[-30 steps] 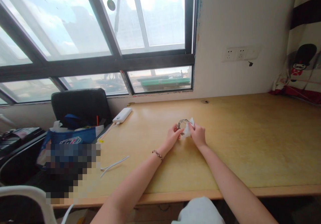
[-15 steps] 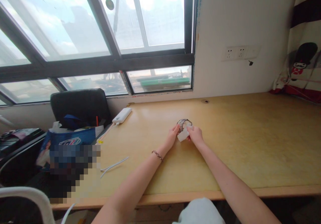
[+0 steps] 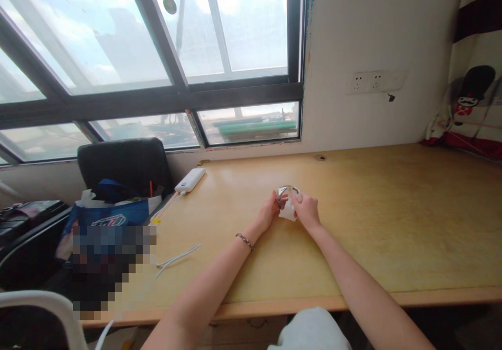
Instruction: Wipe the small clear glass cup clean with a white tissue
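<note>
Above the middle of the table, my left hand (image 3: 269, 212) is closed on the left side of a shiny silver loop (image 3: 283, 189), which looks like a wristwatch with a metal band. My right hand (image 3: 307, 211) pinches a crumpled white tissue (image 3: 288, 212) against the right side of the loop. One end of the tissue hangs down between my hands. My fingers hide parts of the loop, and its finer details are too small to make out.
The wooden table (image 3: 392, 224) runs below a window and wall. A white power bank (image 3: 190, 180) with a cable lies at its left edge, near a loose white cable (image 3: 178, 259). Left of the table, a blue bag (image 3: 113, 214) rests on a black chair (image 3: 123, 164).
My right hand has shifted slightly and turned over the loop's right side. The tissue is more bunched up, and the loop is tilted so that its upper left surface shines brighter.
</note>
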### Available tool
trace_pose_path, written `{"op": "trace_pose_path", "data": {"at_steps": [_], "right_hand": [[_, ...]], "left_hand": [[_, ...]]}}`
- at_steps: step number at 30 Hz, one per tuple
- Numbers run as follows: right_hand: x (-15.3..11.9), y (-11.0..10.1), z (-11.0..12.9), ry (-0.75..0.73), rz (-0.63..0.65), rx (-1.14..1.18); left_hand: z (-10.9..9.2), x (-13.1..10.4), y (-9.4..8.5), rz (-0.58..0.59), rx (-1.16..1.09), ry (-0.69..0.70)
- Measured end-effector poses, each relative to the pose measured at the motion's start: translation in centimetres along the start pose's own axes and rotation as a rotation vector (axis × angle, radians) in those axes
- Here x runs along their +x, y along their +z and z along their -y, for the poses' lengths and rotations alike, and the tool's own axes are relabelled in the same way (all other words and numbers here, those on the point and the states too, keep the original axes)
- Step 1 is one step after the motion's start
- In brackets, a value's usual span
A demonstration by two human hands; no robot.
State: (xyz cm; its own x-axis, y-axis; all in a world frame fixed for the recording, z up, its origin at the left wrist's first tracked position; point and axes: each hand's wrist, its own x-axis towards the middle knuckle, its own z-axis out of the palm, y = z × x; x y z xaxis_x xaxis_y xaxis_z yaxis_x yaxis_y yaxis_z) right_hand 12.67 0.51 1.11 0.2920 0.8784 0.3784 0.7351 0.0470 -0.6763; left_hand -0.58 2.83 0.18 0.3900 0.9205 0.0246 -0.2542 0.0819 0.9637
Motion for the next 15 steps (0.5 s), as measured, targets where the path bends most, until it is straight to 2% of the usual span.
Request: {"op": "trace_pose_path", "data": {"at_steps": [4, 7, 10, 15], "right_hand": [[-0.29, -0.43, 0.41, -0.103, -0.048, -0.047], [-0.43, -0.23, 0.54, -0.089, 0.057, 0.007], [-0.43, 0.04, 0.52, -0.060, 0.168, 0.028], [-0.11, 0.03, 0.25, -0.039, 0.121, -0.003]], "left_hand": [[-0.06, 0.33, -0.57, 0.042, -0.152, -0.102], [-0.03, 0.54, -0.90, -0.022, -0.210, -0.135], [0.10, 0.64, -1.04, -0.021, -0.196, -0.168], [0.48, 0.70, -0.92, 0.065, -0.139, -0.094]]}}
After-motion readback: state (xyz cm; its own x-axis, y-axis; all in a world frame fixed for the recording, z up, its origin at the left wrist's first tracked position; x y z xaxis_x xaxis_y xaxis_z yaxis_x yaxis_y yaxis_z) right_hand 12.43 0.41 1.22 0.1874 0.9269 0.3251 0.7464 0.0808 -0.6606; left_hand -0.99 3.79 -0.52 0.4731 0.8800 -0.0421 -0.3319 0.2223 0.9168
